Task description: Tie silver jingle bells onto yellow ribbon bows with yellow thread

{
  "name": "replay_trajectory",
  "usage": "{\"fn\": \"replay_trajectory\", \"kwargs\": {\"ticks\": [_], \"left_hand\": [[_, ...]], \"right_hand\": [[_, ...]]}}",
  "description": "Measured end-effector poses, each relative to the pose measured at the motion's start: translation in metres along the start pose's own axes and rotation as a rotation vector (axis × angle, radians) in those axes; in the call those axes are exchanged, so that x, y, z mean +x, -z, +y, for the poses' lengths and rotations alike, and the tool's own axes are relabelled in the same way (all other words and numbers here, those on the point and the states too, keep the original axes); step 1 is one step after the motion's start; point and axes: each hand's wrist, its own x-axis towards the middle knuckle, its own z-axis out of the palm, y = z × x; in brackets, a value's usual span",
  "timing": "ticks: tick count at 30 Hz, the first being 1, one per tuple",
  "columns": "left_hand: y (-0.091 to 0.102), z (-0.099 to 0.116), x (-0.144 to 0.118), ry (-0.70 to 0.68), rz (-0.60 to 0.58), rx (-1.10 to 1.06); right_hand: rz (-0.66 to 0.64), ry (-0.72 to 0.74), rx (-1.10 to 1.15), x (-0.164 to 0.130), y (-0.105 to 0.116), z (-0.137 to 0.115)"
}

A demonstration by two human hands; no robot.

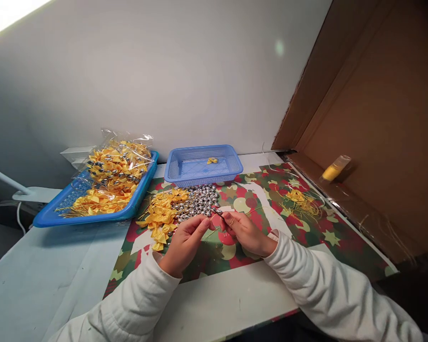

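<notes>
My left hand and my right hand meet fingertip to fingertip over the patterned wrapping paper. Between them they pinch a small silver bell on a thin gold thread; which fingers carry it is hard to tell. Just beyond the fingers lies a heap of silver bells. A pile of yellow ribbon bows sits beside it on the left. Both sleeves are white.
A small blue basket behind the bells holds one yellow bow. A blue tray at left carries bagged finished bows. Gold threads lie at right near a cardboard wall with a yellow bottle.
</notes>
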Motion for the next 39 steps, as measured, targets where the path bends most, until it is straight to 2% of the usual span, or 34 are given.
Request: {"fn": "replay_trajectory", "kwargs": {"ticks": [4,7,10,14,17,20,23,24,26,28,30,31,33,36,39], "left_hand": [[0.003,-0.002,0.002,0.01,0.071,-0.045],[0.009,-0.005,0.005,0.029,0.202,-0.134],[0.014,-0.01,0.008,0.032,0.274,-0.234],[0.015,-0.013,0.009,0.02,0.25,-0.309],[0.014,-0.011,0.009,0.002,0.252,-0.375],[0.015,-0.002,0.009,-0.034,0.27,-0.46],[0.016,0.011,0.003,-0.129,0.258,-0.481],[0.015,0.015,-0.001,-0.169,0.232,-0.462],[0.012,0.022,-0.011,-0.22,0.117,-0.391],[0.007,0.027,-0.021,-0.243,-0.081,-0.255],[0.001,0.028,-0.028,-0.219,-0.329,-0.103],[-0.002,0.027,-0.029,-0.188,-0.419,-0.05],[-0.008,0.026,-0.03,-0.114,-0.563,0.015],[-0.013,0.025,-0.028,-0.011,-0.74,0.008],[-0.014,0.029,-0.025,0.124,-0.954,-0.079]], "right_hand": [[-0.022,0.031,-0.21,0.0,0.015,-0.013],[-0.151,0.034,-0.442,-0.002,0.023,-0.018],[-0.299,0.078,-0.701,-0.005,0.017,-0.011],[-0.385,0.217,-0.894,-0.008,-0.004,0.005],[-0.398,0.341,-0.969,-0.007,-0.011,0.012],[-0.37,0.373,-0.982,-0.005,-0.011,0.014],[-0.263,0.325,-0.775,-0.005,-0.015,0.014],[-0.227,0.277,-0.607,-0.005,-0.017,0.013],[-0.21,0.106,-0.119,-0.003,-0.021,0.009],[-0.209,-0.103,0.414,0.001,-0.019,0.001],[-0.113,-0.219,0.769,0.007,-0.007,-0.009],[-0.025,-0.225,0.848,0.009,0.004,-0.014],[0.139,-0.167,0.858,0.013,0.031,-0.026],[0.266,-0.067,0.824,0.014,0.075,-0.041],[0.358,-0.002,0.752,0.01,0.107,-0.048]]}}
